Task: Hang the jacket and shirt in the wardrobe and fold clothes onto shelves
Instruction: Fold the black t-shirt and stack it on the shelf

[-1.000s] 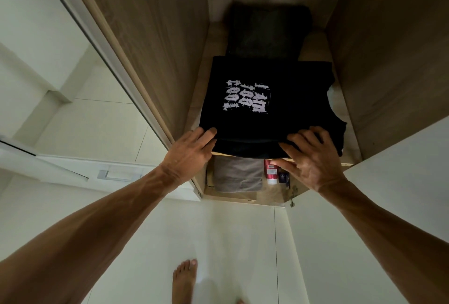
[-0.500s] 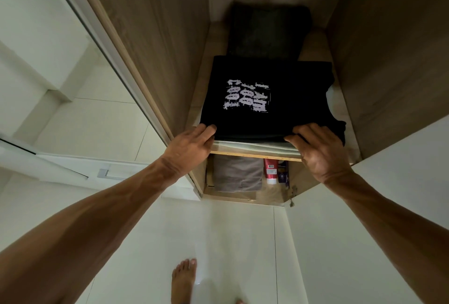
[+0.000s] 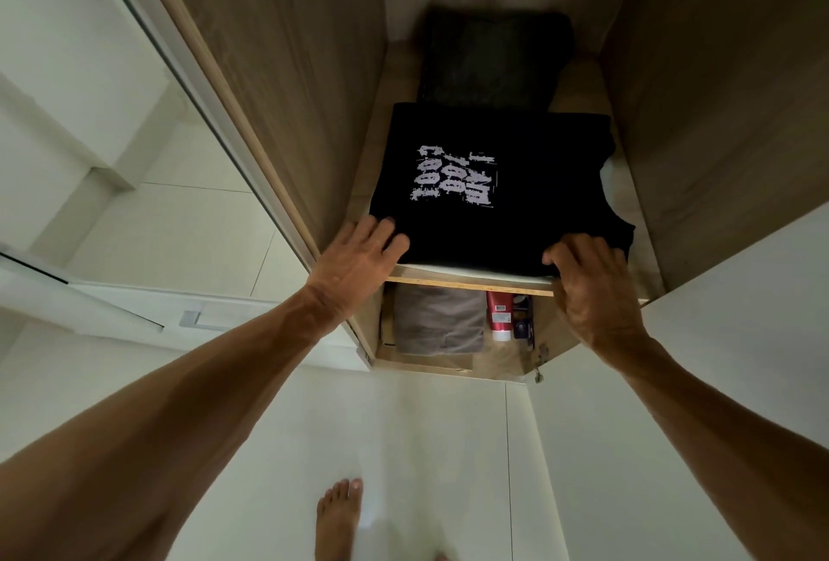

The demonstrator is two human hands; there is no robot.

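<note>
Two hands at the front edge of the wardrobe shelf [image 3: 471,284]: I see the left hand [image 3: 359,260], fingers straight and together, flat against the front-left corner of the folded black T-shirt [image 3: 516,224]. The right hand [image 3: 592,282] has bent fingers on the front-right corner; pinching or pressing, I cannot tell. The T-shirt lies at the shelf's front, with a dark folded garment [image 3: 493,62] behind it.

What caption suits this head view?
Left hand and right hand touch the folded black T-shirt lying on a wardrobe shelf.
</note>
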